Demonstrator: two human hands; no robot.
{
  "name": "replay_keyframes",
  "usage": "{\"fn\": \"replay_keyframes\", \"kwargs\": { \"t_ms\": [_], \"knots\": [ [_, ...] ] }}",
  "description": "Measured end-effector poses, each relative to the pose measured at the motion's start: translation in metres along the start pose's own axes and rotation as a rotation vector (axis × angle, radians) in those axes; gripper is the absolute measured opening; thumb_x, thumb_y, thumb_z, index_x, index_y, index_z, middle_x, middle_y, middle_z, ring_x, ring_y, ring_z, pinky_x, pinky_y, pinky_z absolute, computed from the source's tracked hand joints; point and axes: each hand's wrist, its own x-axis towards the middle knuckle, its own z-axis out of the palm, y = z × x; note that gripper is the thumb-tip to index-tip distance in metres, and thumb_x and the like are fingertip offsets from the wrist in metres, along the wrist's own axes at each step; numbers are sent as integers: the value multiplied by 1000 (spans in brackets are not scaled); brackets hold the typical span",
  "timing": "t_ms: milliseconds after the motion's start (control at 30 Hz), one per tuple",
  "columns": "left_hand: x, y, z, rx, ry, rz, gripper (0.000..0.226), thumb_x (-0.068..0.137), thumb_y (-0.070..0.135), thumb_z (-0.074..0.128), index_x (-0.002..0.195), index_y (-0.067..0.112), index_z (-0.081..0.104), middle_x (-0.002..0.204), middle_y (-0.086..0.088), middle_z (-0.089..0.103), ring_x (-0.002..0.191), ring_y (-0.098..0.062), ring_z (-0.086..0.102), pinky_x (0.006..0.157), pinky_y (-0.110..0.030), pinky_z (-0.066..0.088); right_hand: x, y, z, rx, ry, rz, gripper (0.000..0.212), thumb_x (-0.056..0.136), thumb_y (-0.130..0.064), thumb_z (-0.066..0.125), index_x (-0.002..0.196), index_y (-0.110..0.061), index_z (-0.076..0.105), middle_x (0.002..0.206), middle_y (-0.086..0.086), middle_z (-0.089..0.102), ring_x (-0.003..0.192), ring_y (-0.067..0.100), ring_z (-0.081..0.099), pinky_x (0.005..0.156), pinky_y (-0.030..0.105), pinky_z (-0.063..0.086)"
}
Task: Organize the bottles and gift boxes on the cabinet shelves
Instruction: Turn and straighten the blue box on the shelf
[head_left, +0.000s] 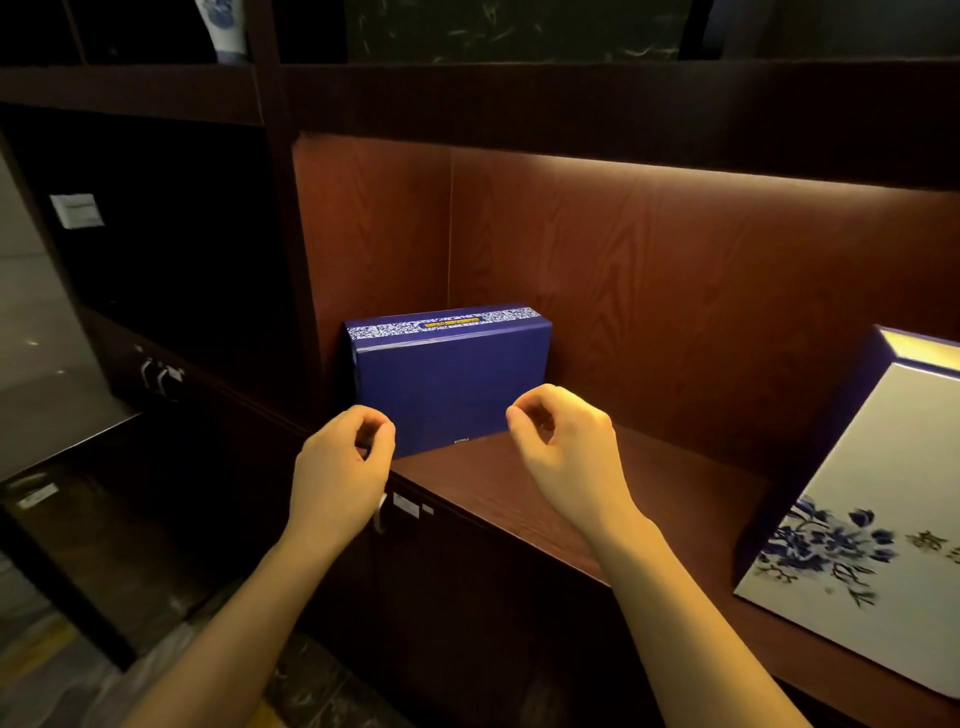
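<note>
At the left end of the lit shelf (571, 499), left of the frame's centre, the dark blue gift box (452, 379) stands on its long edge. It is tucked into the corner close to the side panel and the back panel, with its patterned band facing up. It looks squared up, so I judge that box placed. At the right edge of the frame, the white gift box with blue flowers (857, 493) leans at a tilt, well apart from the blue one. To my eye it is not yet set straight. In the upper left corner, a blue-and-white porcelain bottle (221, 26) shows only in part on a higher shelf, so you cannot judge its place.

Your left hand (340, 457) hovers at the blue box's lower left corner and your right hand (566, 441) at its lower right corner. Both sets of fingers (519, 415) are curled in narrow, tips near the thumbs. Neither hand holds anything that you can see. Whether the left fingertips brush the box's corner cannot be told.
</note>
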Motion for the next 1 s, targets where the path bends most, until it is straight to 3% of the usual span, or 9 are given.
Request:
{"fn": "replay_keyframes", "kwargs": {
  "t_ms": [133,333,467,567,633,700,767,900,1000],
  "knots": [
    [33,-15,24,-54,52,-60,11,96,25,60,106,21,63,102,8,62,87,-6,59,70,-18,44,29,26,14,42,14,9,4,94,-25,66,94,-21,68,91,-9,69,85,7,65,68,20,56],
    [100,-40,64,-65,91,-133,39,95,30,62,129,14,54,128,0,55,114,-15,54,92,-35,48,88,75,39,64,4,98,4,94,-27,66,93,-23,67,91,-10,68,81,1,62,63,5,43],
    [143,-53,82,-97,111,-255,50,95,32,62,138,10,49,136,-7,55,120,-19,54,91,-29,43,129,108,60,84,-25,199,8,93,-30,66,97,-23,66,97,-7,67,84,3,62,63,8,40],
    [170,-60,90,-77,142,-283,49,95,30,62,137,7,50,135,-10,57,111,-15,54,80,-18,39,157,131,77,120,-43,286,17,92,-32,68,107,-22,65,109,-5,66,95,8,63,66,10,40],
    [184,-66,92,-89,142,-334,53,96,32,61,140,7,48,140,-11,54,118,-20,55,87,-22,42,172,145,88,128,-59,328,29,92,-32,68,118,-20,62,123,-1,62,107,13,61,73,15,43],
    [195,-74,95,-109,114,-398,59,95,35,61,146,9,43,146,-10,50,128,-25,51,99,-35,41,185,156,98,137,-51,373,44,92,-33,68,131,-18,54,138,3,53,124,20,54,91,27,47],
    [205,-81,96,-171,72,-463,64,95,36,61,150,12,38,150,-9,46,132,-25,48,102,-37,40,195,165,107,136,-35,418,60,92,-35,68,144,-16,43,151,6,42,136,25,44,106,38,42],
    [221,-89,101,-277,-31,-548,69,93,32,65,153,18,33,152,-6,43,128,-21,48,94,-29,38,212,176,126,104,-80,494,79,93,-44,64,155,-13,25,164,8,23,148,29,27,114,42,33],
    [230,-94,103,-302,-78,-570,74,92,27,66,155,21,27,156,-5,36,130,-22,45,97,-30,37,217,182,140,17,-93,486,85,94,-52,59,157,-12,20,167,8,13,152,29,18,115,45,31]
  ]
}}
